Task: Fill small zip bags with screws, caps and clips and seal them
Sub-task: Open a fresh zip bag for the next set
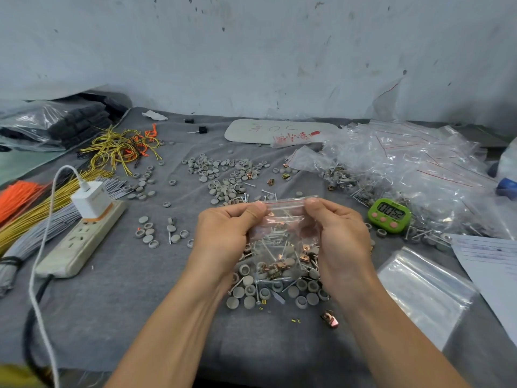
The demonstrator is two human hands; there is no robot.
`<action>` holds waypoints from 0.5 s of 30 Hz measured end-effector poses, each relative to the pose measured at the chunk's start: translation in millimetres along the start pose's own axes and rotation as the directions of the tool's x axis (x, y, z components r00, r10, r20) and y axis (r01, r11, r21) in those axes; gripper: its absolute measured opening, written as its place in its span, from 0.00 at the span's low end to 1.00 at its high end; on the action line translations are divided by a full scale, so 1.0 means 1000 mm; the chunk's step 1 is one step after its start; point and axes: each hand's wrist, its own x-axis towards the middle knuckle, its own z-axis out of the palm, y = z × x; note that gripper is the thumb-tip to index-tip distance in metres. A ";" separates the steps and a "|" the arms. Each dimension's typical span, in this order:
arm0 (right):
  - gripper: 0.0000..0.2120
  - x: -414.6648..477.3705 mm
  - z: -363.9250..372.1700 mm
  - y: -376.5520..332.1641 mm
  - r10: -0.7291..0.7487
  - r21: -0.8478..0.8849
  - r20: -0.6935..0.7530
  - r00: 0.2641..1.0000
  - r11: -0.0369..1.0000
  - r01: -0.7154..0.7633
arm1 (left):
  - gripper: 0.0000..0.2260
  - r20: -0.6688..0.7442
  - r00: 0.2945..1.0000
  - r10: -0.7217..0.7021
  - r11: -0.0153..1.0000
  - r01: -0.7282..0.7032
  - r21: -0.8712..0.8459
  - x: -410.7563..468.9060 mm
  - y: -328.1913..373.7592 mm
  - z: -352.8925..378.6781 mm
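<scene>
A small clear zip bag [284, 242] with a red line along its top hangs upright between both hands above the grey cloth. Screws, grey caps and copper clips fill its lower half. My left hand [226, 236] pinches the bag's top left corner with thumb and fingers. My right hand [340, 238] pinches the top right corner the same way. Under the bag lies a loose pile of grey caps, screws and clips [275, 292]. More grey caps [223, 177] are scattered farther back on the cloth.
A heap of filled zip bags [405, 169] sits at the right, with a green timer [389, 214] in front. Flat empty bags [425, 292] and a paper sheet [492, 264] lie at the near right. A power strip with charger [84, 233] and wire bundles [30, 211] occupy the left.
</scene>
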 end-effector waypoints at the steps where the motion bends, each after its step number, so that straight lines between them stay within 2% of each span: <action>1: 0.19 0.000 0.001 0.000 0.007 -0.010 -0.002 1.000 1.000 -0.007 | 0.05 -0.003 1.000 -0.004 1.000 0.004 0.004 0.000 0.000 -0.001; 5: 0.18 0.003 0.000 0.001 0.043 0.034 -0.029 0.999 0.999 -0.042 | 0.06 -0.033 0.999 0.005 1.000 -0.005 0.017 0.003 -0.001 -0.006; 8: 0.13 0.000 0.001 0.001 0.062 -0.043 0.040 0.997 0.997 -0.060 | 0.06 -0.070 0.997 0.036 0.999 -0.035 0.018 0.003 -0.001 -0.005; 10: 0.10 -0.002 0.004 0.003 0.060 -0.088 0.067 0.996 0.995 -0.054 | 0.05 -0.049 0.997 0.059 0.997 -0.057 0.041 0.002 -0.002 -0.005; 13: 0.10 -0.002 0.008 0.004 0.009 -0.042 0.076 0.997 0.999 -0.006 | 0.01 0.031 0.996 0.085 0.995 -0.086 0.047 -0.001 -0.002 0.000; 15: 0.09 -0.002 0.009 0.004 -0.005 -0.022 0.083 0.997 1.000 0.007 | 0.02 0.025 0.995 0.092 0.994 -0.093 0.052 -0.001 -0.003 0.004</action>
